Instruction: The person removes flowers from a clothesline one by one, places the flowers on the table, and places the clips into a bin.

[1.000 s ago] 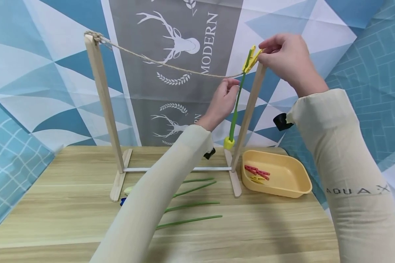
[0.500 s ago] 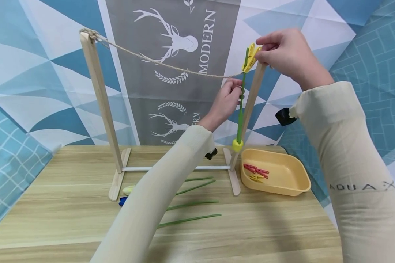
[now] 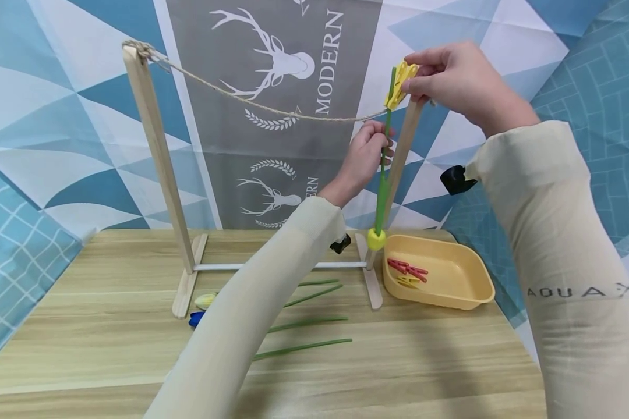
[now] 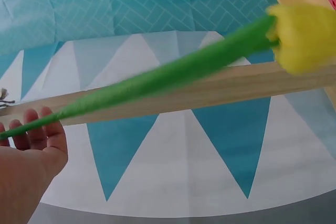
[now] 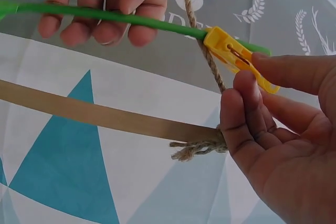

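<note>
A yellow artificial tulip point(image 3: 381, 201) hangs head down near the right post, its stem end up at the twine point(image 3: 272, 109). In the right wrist view, a yellow clothespin point(image 5: 224, 45) sits over stem and twine where they cross. My right hand point(image 3: 458, 84) pinches the clothespin's handles between thumb and fingers. Just below, my left hand point(image 3: 364, 154) holds the stem, thumb on one side and curled fingers behind it. In the left wrist view, the yellow bloom point(image 4: 307, 38) is at the far end of the stem.
The twine runs between two wooden posts point(image 3: 159, 151) joined by a white bar point(image 3: 340, 265). An orange-yellow tub point(image 3: 461, 279) with red and yellow clothespins point(image 3: 409, 270) stands right. More green stems point(image 3: 306, 347), a blue bloom point(image 3: 195, 318) and a pale yellow bloom point(image 3: 206, 300) lie on the table.
The tulip's lower end has swung to the right, and my left hand has moved slightly right onto the stem. My right hand, still on the clothespin, has shifted slightly up and left.
</note>
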{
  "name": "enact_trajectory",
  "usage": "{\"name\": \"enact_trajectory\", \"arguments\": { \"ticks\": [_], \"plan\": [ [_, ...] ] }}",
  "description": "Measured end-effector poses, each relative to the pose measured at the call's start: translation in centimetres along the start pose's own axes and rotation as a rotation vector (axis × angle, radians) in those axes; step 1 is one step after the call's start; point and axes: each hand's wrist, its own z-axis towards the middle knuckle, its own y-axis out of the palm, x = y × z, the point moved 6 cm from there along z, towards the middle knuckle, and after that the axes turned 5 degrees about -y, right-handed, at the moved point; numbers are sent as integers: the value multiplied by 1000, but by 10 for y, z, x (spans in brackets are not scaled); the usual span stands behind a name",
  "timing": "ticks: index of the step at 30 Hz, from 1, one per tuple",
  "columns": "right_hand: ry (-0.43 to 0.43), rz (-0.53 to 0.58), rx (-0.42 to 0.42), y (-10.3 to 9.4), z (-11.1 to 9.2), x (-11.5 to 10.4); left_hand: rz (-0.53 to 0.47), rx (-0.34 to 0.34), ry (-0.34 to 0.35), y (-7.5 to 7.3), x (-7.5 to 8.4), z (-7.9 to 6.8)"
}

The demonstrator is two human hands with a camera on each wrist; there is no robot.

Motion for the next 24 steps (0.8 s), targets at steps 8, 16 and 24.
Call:
{"name": "enact_trajectory", "arguments": {
  "ticks": [8,16,24],
  "plan": [
    [-13,78,-1,-4,1,5,-23,14,63,-3,3,2],
    [-38,96,6,-10,-2,11,105,31,106,-10,7,2],
    [-34,186,24,-12,-4,16,293,16,84,-11,8,-2]
  ]
}}
